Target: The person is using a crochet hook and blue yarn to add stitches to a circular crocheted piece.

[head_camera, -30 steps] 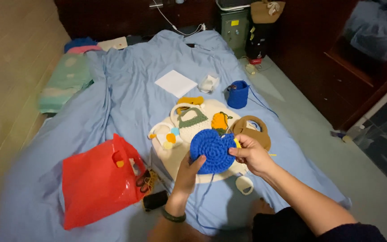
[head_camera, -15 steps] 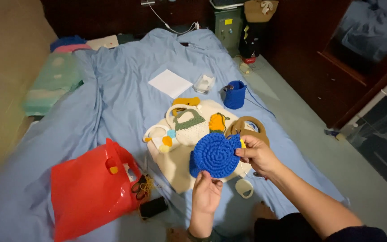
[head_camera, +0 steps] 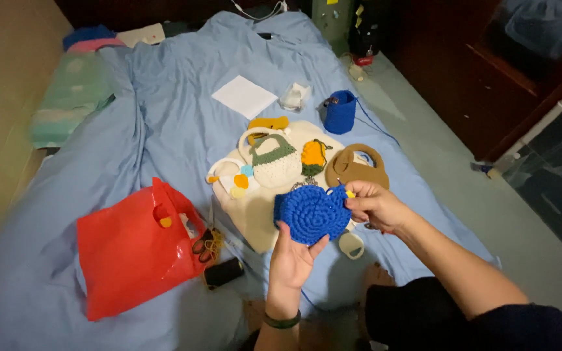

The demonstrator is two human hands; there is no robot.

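Note:
A round blue crochet piece (head_camera: 311,213) is held up over the blue bedsheet (head_camera: 164,117). My left hand (head_camera: 292,260) supports its lower edge from below, fingers pointing up. My right hand (head_camera: 376,207) pinches the piece's right edge together with a crochet hook with a yellow handle (head_camera: 347,192). Blue yarn runs from the work toward a blue crochet pouch (head_camera: 340,111) farther back.
A cream crochet mat (head_camera: 255,214) carries a green-and-cream mini bag (head_camera: 273,160), an orange piece (head_camera: 313,155), a brown bag (head_camera: 356,168) and small coloured bits. A red plastic bag (head_camera: 131,250) lies at left, white paper (head_camera: 244,97) behind, dark furniture (head_camera: 489,71) at right.
My left hand has slid up under the blue piece, which now faces me flatter. The view has shifted slightly; the things on the bed have not moved.

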